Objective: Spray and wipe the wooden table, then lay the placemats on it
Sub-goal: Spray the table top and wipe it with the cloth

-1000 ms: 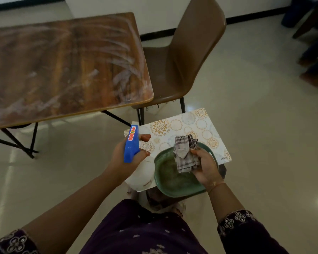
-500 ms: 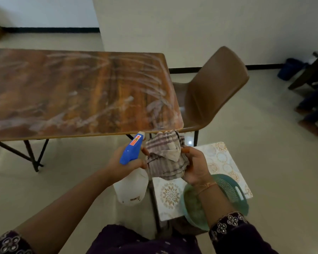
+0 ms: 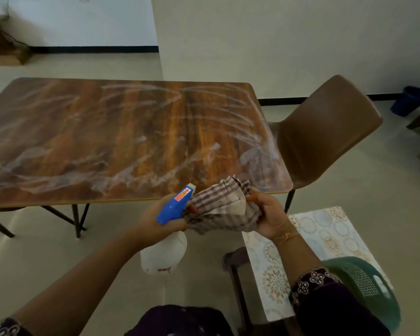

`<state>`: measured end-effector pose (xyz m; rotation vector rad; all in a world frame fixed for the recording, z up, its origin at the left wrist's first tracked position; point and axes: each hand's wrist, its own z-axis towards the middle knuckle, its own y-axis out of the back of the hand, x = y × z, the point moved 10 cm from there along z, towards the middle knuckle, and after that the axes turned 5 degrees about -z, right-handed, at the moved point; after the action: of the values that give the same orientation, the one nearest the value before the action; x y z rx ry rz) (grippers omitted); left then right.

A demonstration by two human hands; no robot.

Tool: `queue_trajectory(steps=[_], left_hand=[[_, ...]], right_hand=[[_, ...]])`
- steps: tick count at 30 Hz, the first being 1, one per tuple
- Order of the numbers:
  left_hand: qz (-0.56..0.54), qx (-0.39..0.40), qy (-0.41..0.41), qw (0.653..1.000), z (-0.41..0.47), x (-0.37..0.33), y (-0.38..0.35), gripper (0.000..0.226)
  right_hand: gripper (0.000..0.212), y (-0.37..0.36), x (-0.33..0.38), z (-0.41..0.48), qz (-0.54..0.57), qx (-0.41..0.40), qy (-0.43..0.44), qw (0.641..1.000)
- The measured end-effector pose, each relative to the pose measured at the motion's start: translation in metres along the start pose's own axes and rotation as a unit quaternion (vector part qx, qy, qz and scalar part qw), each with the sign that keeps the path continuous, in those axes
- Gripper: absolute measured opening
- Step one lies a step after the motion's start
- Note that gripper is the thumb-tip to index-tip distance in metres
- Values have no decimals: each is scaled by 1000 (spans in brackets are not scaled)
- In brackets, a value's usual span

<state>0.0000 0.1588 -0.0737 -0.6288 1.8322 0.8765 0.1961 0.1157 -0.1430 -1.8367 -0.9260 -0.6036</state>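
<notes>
Tableside, left hand (image 3: pixel 153 221) gripping spray bottle (image 3: pixel 164 254), fill unclear, right hand (image 3: pixel 269 217) gripping cloth (image 3: pixel 221 209)

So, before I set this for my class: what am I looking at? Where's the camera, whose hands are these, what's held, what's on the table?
No machine here: one camera, worn on a person's head, looks down at their bare hands. The left hand grips a spray bottle by its blue head; the right hand holds a checked cloth. Ahead stands the wooden table, streaked with white smears. At lower right a patterned placemat lies on a low stand, with a green basket on it. A brown chair stands beside the table.
</notes>
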Motion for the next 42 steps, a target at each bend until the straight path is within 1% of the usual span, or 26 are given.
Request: queue_trajectory(steps=[2,4,6,8,10,12,13,15,17,19,20,21,23,24,25,26,29,31,33,35,37,39,40,42], left_hand=[[8,1,-30,1000,0,-9,13,39],[23,-7,-45,999,2,-17,25,48],[24,-22,-48,998,8,-26,34,44],[12,-31,-40,999,15,-33,40,31],[0,-25,-27,999,26,-34,44,20],[12,-12,-15,1000,37,-37,46,14],[21,-8,-14,1000,45,-39,48,16],[46,-8,-22,999,63,-44,52,28],[76,-22,-18,997,79,-46,58,26],[100,-25,-11,995,96,-49,57,27],[112,-17,-8,994,104,-51,55,27],[119,-11,-6,993,111,-53,53,26],[114,-8,2,993,126,-54,50,24],[109,-8,7,994,133,-53,48,26],[105,-9,10,994,139,-52,47,28],[101,-10,11,995,143,-51,46,29],[98,4,23,995,157,-46,40,28],[87,21,33,995,164,-41,37,26],[74,33,45,996,172,-35,35,24],[54,38,51,997,178,-31,34,24],[36,45,39,998,183,-32,31,30],[36,48,19,998,188,-32,27,31],[32,43,13,998,192,-31,27,29],[14,23,9,1000,199,-29,29,20]], right_hand=[[41,-4,0,7,-66,4,-24,997],[36,-10,-1,14,-127,1,-43,991],[39,-16,0,21,-145,6,-54,988],[48,-23,3,29,-129,39,-79,988],[49,-31,11,37,-115,101,-101,983],[52,-37,21,44,-122,170,-120,970],[54,-40,24,50,-135,200,-137,961],[56,-42,31,67,-159,231,-168,945],[51,-47,37,88,-196,244,-179,933],[50,-57,43,108,-236,248,-209,916],[51,-61,44,116,-290,255,-224,895],[50,-65,43,124,-388,270,-223,853],[43,-72,44,144,-591,295,-178,730],[37,-76,43,152,-654,294,-149,681],[32,-79,40,159,-690,286,-129,652],[28,-80,37,163,-706,271,-114,645],[21,-69,33,173,-692,230,-95,678],[12,-53,37,176,-667,215,-91,707],[11,-31,45,180,-641,184,-92,739],[14,-5,56,183,-614,135,-92,773],[15,21,66,182,-578,80,-95,807],[14,49,77,178,-520,14,-96,849],[14,62,82,174,-485,-20,-94,869],[15,86,91,166,-421,-85,-91,899]])
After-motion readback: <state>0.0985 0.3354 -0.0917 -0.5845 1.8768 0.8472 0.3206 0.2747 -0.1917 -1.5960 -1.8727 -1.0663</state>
